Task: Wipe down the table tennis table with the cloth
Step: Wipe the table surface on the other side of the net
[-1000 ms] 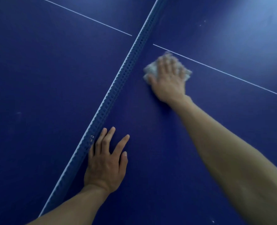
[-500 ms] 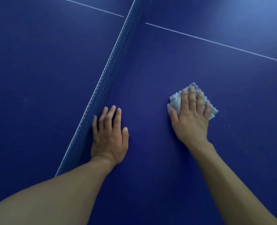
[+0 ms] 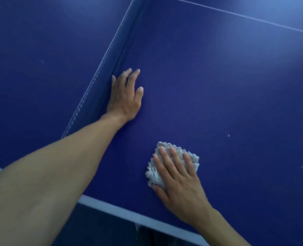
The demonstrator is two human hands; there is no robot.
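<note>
From my feed, little of the room shows beyond the blue table tennis table (image 3: 218, 86). Below its near white edge I see a strip of dark, shadowed floor (image 3: 94, 228). A pale glare (image 3: 280, 8) lies on the table's far right corner.

left hand (image 3: 125, 96): flat, palm down, arm outstretched | right hand (image 3: 178, 181): flat, fingers spread, palm down

The pale grey, shaggy cloth (image 3: 174, 163) lay bunched flat on the deep blue table tennis desk (image 3: 218, 89), near its white-edged front border. The desk's surface carried a thin white line and a few pale specks.
</note>
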